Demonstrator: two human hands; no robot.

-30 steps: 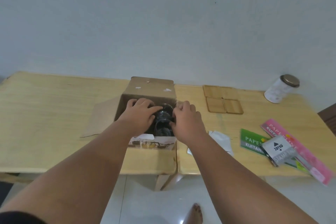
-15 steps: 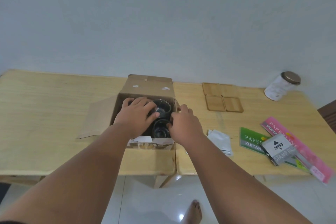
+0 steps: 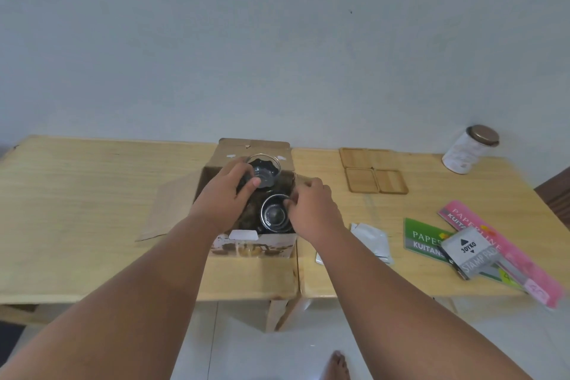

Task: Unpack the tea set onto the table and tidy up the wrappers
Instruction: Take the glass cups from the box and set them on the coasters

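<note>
An open cardboard box sits at the middle of the wooden table. My left hand grips a clear glass cup and holds it raised at the box's far rim. A second glass cup stands inside the box near its front. My right hand pinches that cup's right rim with fingers and thumb. The box's lower inside is dark and hidden.
Several wooden coasters lie right of the box. A white jar with a brown lid stands at the back right. A silver wrapper, green and pink receipt pads and a stamp pad box lie near the right front edge.
My left hand has lifted one glass cup up out of the box toward its far rim. My right hand has shifted onto the rim of the other cup.
</note>
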